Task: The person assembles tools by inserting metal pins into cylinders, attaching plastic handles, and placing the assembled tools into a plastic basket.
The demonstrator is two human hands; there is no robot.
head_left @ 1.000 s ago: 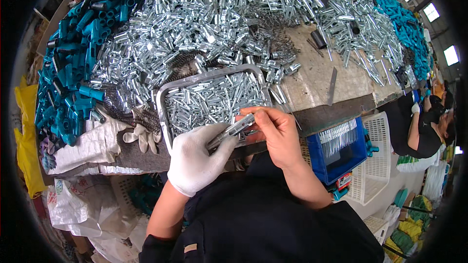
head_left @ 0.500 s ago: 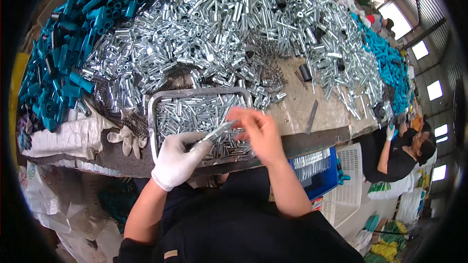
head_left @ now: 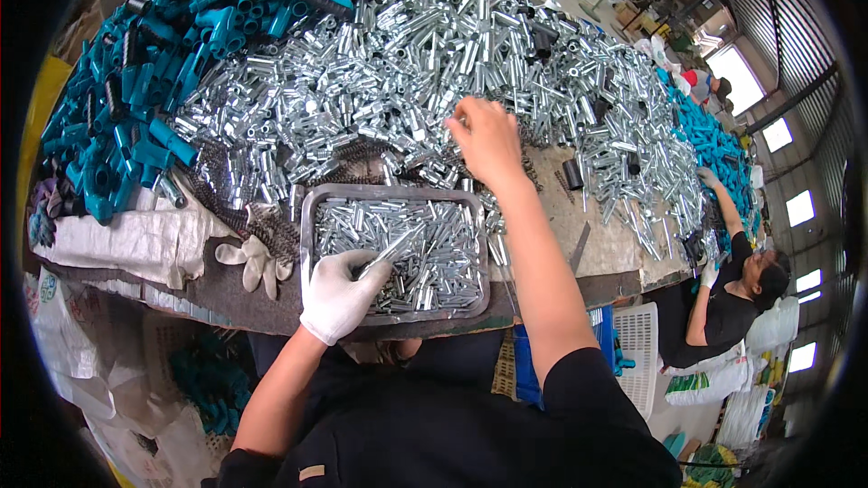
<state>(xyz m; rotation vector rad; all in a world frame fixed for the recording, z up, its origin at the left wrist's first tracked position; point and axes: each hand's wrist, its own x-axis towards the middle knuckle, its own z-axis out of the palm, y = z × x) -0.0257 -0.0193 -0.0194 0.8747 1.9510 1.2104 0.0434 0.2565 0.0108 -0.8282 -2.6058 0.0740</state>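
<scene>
A heap of teal plastic handles [head_left: 136, 81] banks up at the far left of a workbench, well beyond the left hand; nearer, a spare white glove [head_left: 253, 260] lies flat on the dark bench mat just left of that hand, beside a folded white woven sack [head_left: 136, 239]; the gloved left hand [head_left: 336, 294] rests on the near left corner of a grey metal tray [head_left: 312, 217], its fingers closed around a slim silver metal tube [head_left: 391, 248] that slants up and to the right over the tray's load of similar short tubes; between the two hands the tray sits at the bench's near edge; the bare right hand [head_left: 484, 140] reaches well beyond the tray, fingers curled down into a broad pile of zinc-bright metal tubes [head_left: 407, 63], though what its fingertips pinch, if anything, cannot be told; dark coil springs [head_left: 353, 158] lie just left of that hand; below the right forearm a blue crate [head_left: 601, 343] sits under the bench; at far right a co-worker in black [head_left: 732, 298] reaches a gloved hand to the same bench.
</scene>
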